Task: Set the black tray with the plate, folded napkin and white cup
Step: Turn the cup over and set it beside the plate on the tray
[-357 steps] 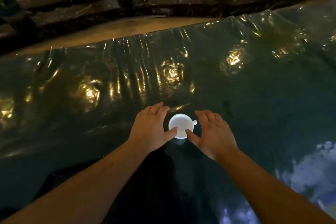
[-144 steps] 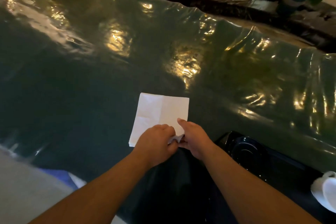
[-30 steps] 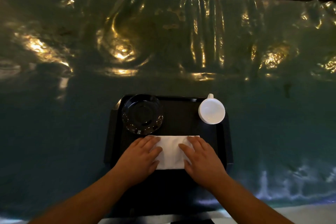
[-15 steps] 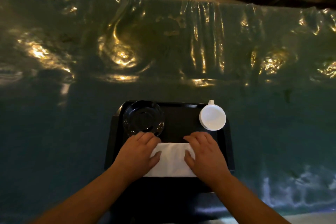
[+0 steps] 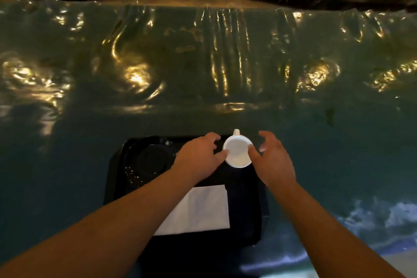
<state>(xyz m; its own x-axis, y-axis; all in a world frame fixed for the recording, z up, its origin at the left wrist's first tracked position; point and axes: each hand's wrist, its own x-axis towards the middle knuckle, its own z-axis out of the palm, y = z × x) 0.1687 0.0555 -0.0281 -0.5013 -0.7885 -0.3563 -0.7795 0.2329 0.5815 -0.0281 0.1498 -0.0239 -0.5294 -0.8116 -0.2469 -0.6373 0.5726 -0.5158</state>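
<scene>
The left hand [image 5: 199,157] and right hand [image 5: 272,160] flank the white cup [image 5: 238,151], fingers spread and loosely curled, each thumb tip at or very near the rim; neither has closed around it, though in the dim light actual contact is hard to judge. The cup stands upright at the far right of the black tray [image 5: 114,184], handle pointing away. The dark plate [image 5: 147,160] sits at far left, and the folded napkin [image 5: 203,210] lies flat along the near edge. The step in hand looks like a final adjustment of the cup, which calls for only a light two-sided nudge or turn.
</scene>
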